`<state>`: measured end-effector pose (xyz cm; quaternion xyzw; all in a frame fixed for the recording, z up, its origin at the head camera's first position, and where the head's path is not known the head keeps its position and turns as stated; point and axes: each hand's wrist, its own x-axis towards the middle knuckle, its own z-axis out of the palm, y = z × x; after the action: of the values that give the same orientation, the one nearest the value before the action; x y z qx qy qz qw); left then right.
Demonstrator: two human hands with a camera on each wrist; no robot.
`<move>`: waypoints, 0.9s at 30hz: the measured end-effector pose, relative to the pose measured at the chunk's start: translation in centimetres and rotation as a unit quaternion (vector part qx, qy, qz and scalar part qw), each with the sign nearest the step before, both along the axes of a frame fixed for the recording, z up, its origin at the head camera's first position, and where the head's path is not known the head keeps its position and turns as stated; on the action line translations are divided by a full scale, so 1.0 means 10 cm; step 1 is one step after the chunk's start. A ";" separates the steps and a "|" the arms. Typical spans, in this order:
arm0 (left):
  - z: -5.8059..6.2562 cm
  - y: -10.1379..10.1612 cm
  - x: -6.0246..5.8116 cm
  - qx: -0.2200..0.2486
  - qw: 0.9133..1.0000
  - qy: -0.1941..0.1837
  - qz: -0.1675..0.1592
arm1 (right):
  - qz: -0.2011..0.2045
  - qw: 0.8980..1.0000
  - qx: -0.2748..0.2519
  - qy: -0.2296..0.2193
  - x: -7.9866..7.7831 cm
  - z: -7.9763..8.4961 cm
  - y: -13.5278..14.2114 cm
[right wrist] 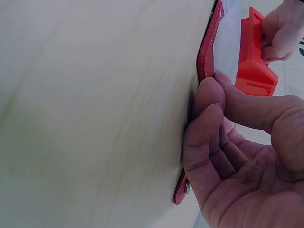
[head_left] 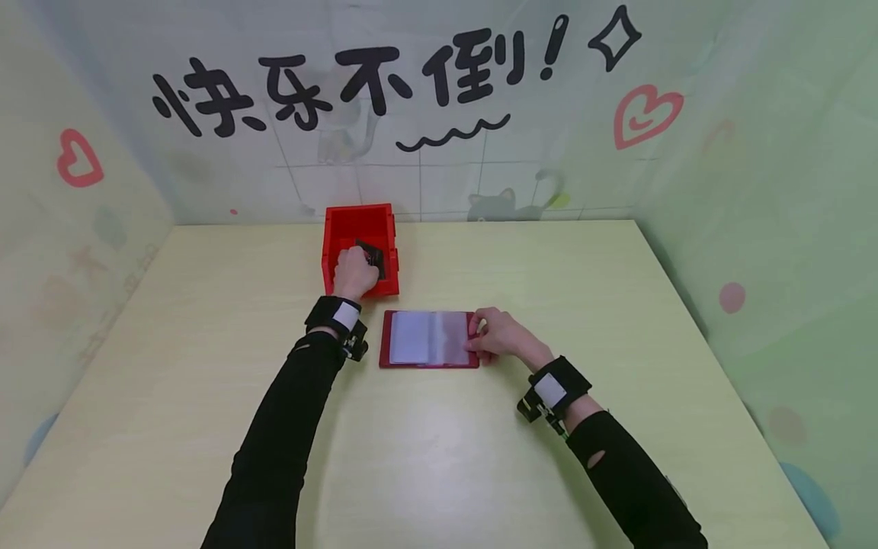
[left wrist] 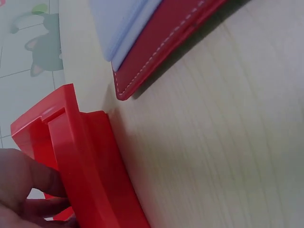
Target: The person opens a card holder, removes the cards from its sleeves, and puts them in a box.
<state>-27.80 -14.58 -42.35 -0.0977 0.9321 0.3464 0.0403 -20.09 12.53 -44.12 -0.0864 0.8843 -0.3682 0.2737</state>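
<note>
An open red card holder (head_left: 386, 339) with clear plastic sleeves (head_left: 430, 338) lies on the table. My right hand (head_left: 504, 335) pinches its right edge between thumb and fingers, as the right wrist view shows close up. A strap end with a metal snap (right wrist: 188, 188) shows below those fingers. My left hand (head_left: 354, 272) reaches into a red plastic bin (head_left: 357, 221) behind the holder, its fingers curled. Right beside that hand in the bin is a dark flat item (head_left: 374, 261). I cannot tell whether the left fingers hold it.
The pale wooden table (head_left: 439, 457) is bounded by printed cloth walls at the back and both sides. The bin's front wall (left wrist: 90, 175) stands just behind the card holder's left part. Both forearms wear black wrist straps with cameras.
</note>
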 end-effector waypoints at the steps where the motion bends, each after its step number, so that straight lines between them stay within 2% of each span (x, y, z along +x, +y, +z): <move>1: 0.00 0.01 0.01 -0.004 1.000 -0.007 -0.002 | -0.001 1.000 0.001 0.000 0.00 0.01 0.00; 9: 0.05 0.09 0.11 -0.092 0.994 -0.035 -0.054 | -0.006 1.000 0.007 -0.002 -0.01 0.03 -0.01; 12: 0.04 0.09 0.14 -0.111 0.991 -0.039 -0.060 | -0.003 1.000 0.010 -0.001 0.00 0.02 -0.01; 16: 0.02 0.08 0.16 -0.108 0.992 -0.030 -0.054 | -0.004 1.000 0.008 -0.002 0.00 0.01 -0.02; 19: -0.02 0.09 0.18 -0.094 0.994 0.005 -0.051 | -0.004 1.000 0.003 -0.001 0.00 0.00 -0.01; 21: -0.05 0.09 0.22 -0.082 0.994 0.046 -0.053 | -0.002 1.000 0.000 0.000 0.00 0.01 0.02; 24: -0.08 0.10 0.32 -0.063 0.990 0.108 -0.066 | 0.008 1.000 -0.014 0.004 0.00 0.02 0.08; 27: -0.06 0.08 0.46 -0.044 0.985 0.142 -0.085 | 0.033 0.999 -0.035 0.014 0.00 0.06 0.19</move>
<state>-23.25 -13.80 -42.98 0.0305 0.9478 0.3103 -0.0673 -20.05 14.42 -43.54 -0.1302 0.8712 -0.3888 0.2701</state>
